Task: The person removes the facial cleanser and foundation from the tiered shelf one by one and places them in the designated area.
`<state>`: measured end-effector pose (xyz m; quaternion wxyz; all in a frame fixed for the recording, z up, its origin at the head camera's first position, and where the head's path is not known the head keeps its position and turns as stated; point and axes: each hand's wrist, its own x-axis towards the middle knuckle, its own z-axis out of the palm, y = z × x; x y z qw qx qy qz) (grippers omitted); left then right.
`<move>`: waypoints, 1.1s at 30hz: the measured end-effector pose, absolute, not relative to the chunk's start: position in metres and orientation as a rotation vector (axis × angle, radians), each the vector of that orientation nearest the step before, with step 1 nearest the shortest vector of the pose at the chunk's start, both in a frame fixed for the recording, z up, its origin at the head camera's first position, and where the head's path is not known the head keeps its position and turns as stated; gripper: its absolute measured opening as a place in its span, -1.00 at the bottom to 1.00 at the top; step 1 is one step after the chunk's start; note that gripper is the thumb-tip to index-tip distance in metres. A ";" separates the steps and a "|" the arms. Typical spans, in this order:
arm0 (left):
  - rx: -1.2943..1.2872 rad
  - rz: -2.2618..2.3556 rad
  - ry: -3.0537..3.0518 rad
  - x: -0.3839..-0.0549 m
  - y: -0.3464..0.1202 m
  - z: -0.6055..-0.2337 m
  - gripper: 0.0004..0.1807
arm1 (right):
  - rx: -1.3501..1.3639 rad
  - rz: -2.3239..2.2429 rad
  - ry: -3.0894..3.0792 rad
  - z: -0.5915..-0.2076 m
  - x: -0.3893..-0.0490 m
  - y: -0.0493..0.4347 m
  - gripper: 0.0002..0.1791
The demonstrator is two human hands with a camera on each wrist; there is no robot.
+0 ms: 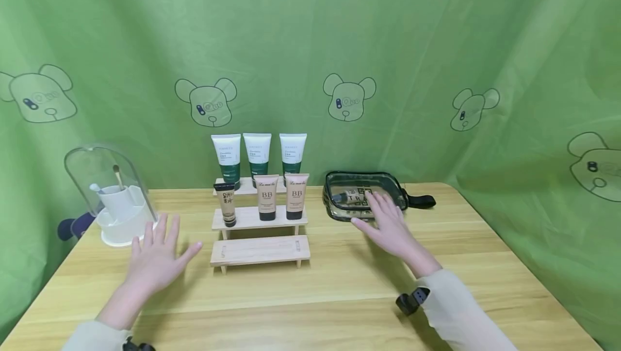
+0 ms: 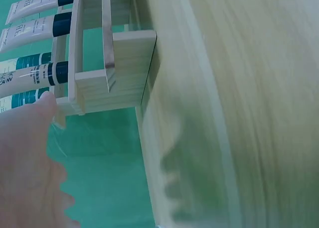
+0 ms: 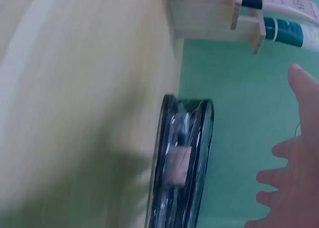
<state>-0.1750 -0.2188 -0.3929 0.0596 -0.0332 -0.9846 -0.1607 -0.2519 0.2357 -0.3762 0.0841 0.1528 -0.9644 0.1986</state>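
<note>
Fingers spread, my left hand (image 1: 154,265) hovers over the table left of a three-step wooden stand (image 1: 260,250) and holds nothing. On the top step are three white-and-green tubes (image 1: 257,151). Two pink BB cream tubes (image 1: 267,198) and a smaller beige tube with a dark cap (image 1: 227,204) occupy the middle step; the lowest step is bare. My right hand (image 1: 393,232), its fingers spread, is above the table at the front of a clear black-edged pouch (image 1: 335,212), overlapping it in the head view. Inside the pouch lies a small tube (image 1: 341,198).
A white brush holder (image 1: 118,216) with a clear domed cover stands at the table's left, with brushes inside. Behind it, a purple object (image 1: 77,227) shows at the table edge. A green curtain (image 1: 291,43) hangs behind. The pouch's black strap (image 1: 421,201) points right.
</note>
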 end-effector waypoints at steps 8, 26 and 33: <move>-0.256 -0.590 -2.951 -0.175 -0.208 -0.400 -0.05 | 0.585 0.845 -2.817 -0.369 -0.257 0.208 -0.13; -0.514 -0.859 -2.846 -0.177 -0.193 -0.421 -0.05 | 0.722 1.436 -2.533 -0.362 -0.271 0.137 -0.42; -0.574 -0.858 -2.807 -0.176 -0.191 -0.425 -0.18 | 0.673 1.635 -2.466 -0.365 -0.277 0.124 -0.51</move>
